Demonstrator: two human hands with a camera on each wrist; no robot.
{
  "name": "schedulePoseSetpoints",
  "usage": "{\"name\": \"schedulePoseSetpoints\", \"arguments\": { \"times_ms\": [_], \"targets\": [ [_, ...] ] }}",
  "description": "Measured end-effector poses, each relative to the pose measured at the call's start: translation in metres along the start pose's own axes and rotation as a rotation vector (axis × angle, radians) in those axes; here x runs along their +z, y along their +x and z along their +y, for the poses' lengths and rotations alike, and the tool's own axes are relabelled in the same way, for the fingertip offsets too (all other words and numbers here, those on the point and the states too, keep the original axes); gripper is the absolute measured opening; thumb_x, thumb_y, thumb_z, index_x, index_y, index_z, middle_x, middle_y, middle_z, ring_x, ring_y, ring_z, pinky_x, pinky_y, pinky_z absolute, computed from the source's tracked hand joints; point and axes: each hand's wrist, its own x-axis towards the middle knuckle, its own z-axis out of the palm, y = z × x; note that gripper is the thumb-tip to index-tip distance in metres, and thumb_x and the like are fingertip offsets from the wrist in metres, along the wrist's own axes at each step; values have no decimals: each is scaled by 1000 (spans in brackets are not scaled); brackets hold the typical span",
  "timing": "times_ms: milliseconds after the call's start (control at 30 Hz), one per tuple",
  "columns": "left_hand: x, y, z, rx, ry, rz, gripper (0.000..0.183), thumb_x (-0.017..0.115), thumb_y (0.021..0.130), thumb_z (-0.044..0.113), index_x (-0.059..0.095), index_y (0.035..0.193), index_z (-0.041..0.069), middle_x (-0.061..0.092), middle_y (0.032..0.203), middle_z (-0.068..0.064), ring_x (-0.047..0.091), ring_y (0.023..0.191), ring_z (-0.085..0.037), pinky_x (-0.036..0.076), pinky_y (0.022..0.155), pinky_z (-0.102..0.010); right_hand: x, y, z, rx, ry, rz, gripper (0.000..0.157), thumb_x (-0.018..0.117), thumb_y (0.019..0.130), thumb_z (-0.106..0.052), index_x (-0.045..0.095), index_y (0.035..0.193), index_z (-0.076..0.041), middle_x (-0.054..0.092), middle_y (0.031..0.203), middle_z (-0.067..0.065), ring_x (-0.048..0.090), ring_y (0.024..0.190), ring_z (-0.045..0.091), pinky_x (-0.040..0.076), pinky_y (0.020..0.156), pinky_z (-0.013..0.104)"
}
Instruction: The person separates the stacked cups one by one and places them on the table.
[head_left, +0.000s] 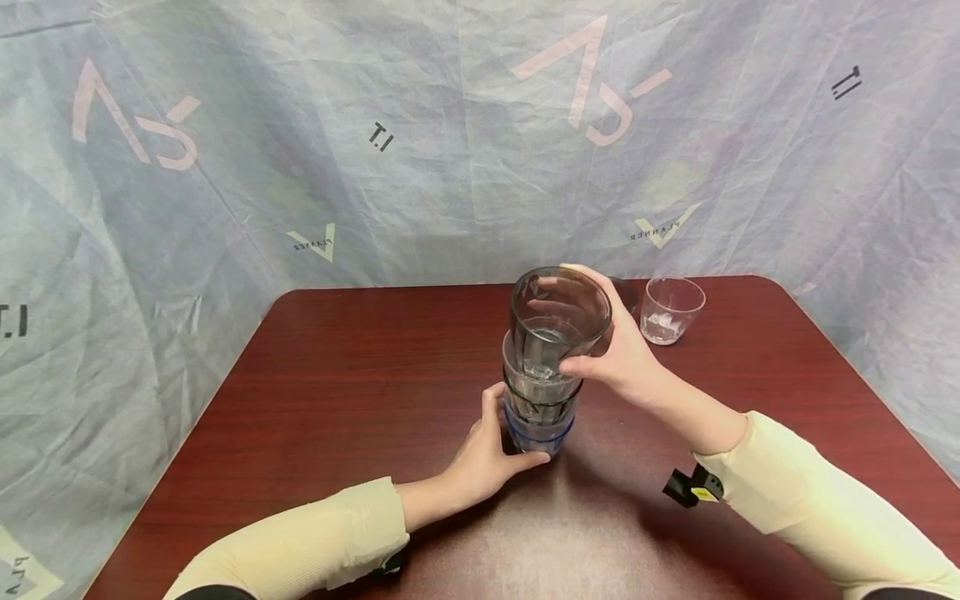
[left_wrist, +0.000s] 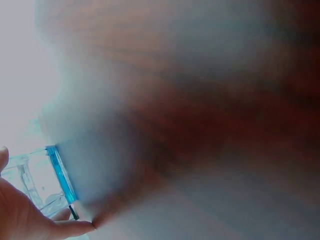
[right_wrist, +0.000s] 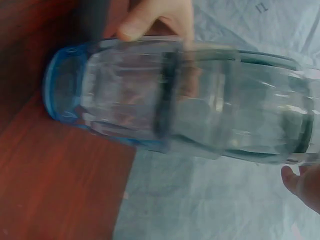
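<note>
A tall stack of nested tumblers stands in front of me in the head view. Its top one is a smoky grey tumbler (head_left: 558, 312), mouth tilted toward me, and my right hand (head_left: 626, 358) grips it, thumb at the near side and fingers behind. Beneath come a clear tumbler (head_left: 521, 360), a dark-rimmed one, and a blue-rimmed tumbler (head_left: 542, 435) at the bottom. Low on the stack, my left hand (head_left: 476, 462) holds the blue-rimmed tumbler between thumb and fingers. In the right wrist view the stack lies sideways, with its blue base (right_wrist: 65, 85) over the table.
A single clear tumbler (head_left: 671, 312) stands upright at the back right of the red-brown table (head_left: 360, 358). Something dark (head_left: 626, 292) shows partly behind my right hand. A printed grey cloth (head_left: 420, 192) hangs along the back and sides.
</note>
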Motion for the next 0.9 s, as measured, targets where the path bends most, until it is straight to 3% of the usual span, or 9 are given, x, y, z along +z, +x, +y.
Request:
{"name": "schedulePoseSetpoints", "arguments": {
  "times_ms": [300,600,900],
  "targets": [
    [0,0,0,-25,-7,3,92,86,75,25,21,139,20,59,122,-5,61,106,-15,44,95,-43,-8,13,-25,-94,103,89,82,84,76,-19,38,143,-10,46,140,19,51,123,38,39,103,42],
    [2,-1,-2,-22,9,18,92,87,74,28,22,139,18,59,120,-8,63,103,-19,45,93,-47,-38,7,-47,-109,134,227,81,85,73,-5,40,140,-6,46,140,20,52,121,35,39,103,40],
    [2,0,1,-24,-6,15,92,87,74,26,22,139,19,57,123,-7,62,104,-18,44,94,-45,-77,-14,-51,-96,69,313,73,65,79,23,36,140,-4,43,140,20,52,121,34,44,96,34]
  ]
}}
